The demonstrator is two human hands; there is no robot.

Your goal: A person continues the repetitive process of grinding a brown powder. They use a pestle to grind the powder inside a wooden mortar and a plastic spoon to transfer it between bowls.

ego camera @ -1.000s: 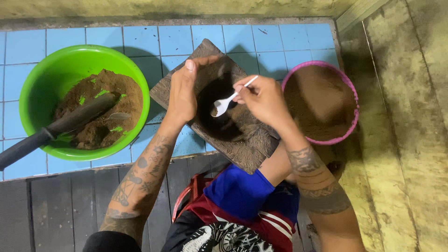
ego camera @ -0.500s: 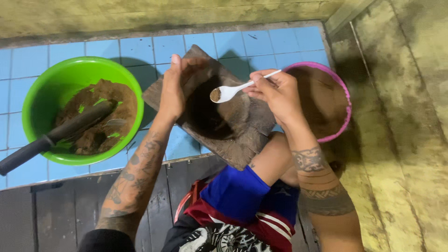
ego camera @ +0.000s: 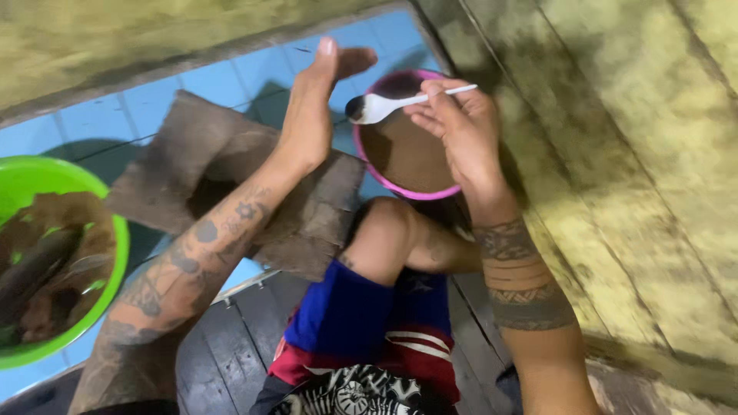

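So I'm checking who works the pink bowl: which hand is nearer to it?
Right. The right hand hovers directly over the pink bowl, its fingers pinching a white spoon above the brown mix. The left hand is beside the bowl's left rim, fingers extended.

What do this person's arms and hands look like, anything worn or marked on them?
Both arms are bare, no sleeves or gloves. The left forearm carries dark patterned tattoos along its length. The right forearm has banded tattoos circling it. No rings or watch show on the left hand or right hand.

Glossy plastic spoon (ego camera: 382,106); rough stone slab (ego camera: 192,146).
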